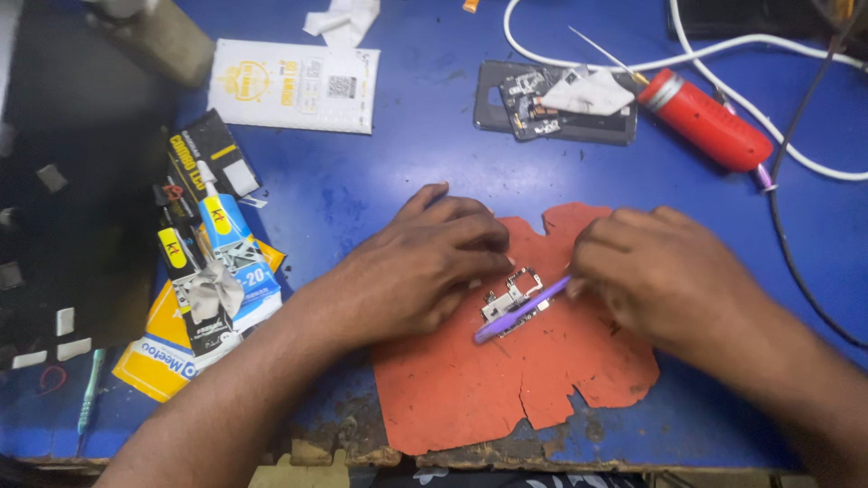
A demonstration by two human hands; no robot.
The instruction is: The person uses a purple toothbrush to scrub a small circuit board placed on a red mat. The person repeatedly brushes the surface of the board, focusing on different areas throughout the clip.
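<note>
On the torn orange mat [506, 389] at the near edge of the blue table [398, 154], a small metal circuit part [514, 298] lies between the person's two hands. The left hand [416, 271] is curled over the part's left side, its fingertips pressing down on it to pin it to the mat. The right hand [660, 271] is closed in a pinch on a slim purple tool [523, 310], gripping its upper end. The tool's long axis runs on a slant: its held end sits up to the right by the right hand, and its free end points down and left toward the near edge, crossing over the metal part and touching it.

Toward the table's left edge sits a heap of glue tubes and their packets [203, 271], with a white packet [294, 86] beyond it near the far edge. At the far side, well apart from the hands, lies an opened phone [551, 116] with a scrap of tissue on it, and just right of it a red cylindrical tool [705, 122] on a white cable [814, 167].
</note>
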